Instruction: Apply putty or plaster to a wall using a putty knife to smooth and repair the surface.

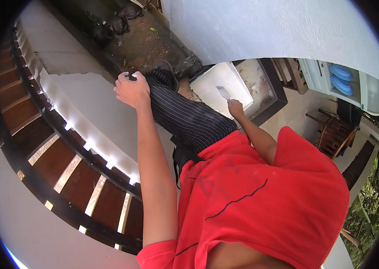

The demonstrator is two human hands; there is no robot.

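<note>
My right hand (235, 108) is closed around the handle end of a putty knife (223, 93) with a pale grey flat blade. The blade lies over a shallow white tray (214, 80), whose inside looks smooth and white. Beside my bent knee, my left hand (133, 92) is raised with its fingers curled in and whitish fingertips. Something dark shows between its thumb and fingers, too small to name. Under both hands is my leg in dark pinstriped trousers (189, 112).
Several dark turtles (120, 24) sit on wet brown ground at the far left. A brown wooden slatted railing (64, 148) curves along the left. White walls (261, 31) rise ahead. To the right stand a cabinet with blue plates (342, 80) and a wooden chair (333, 134).
</note>
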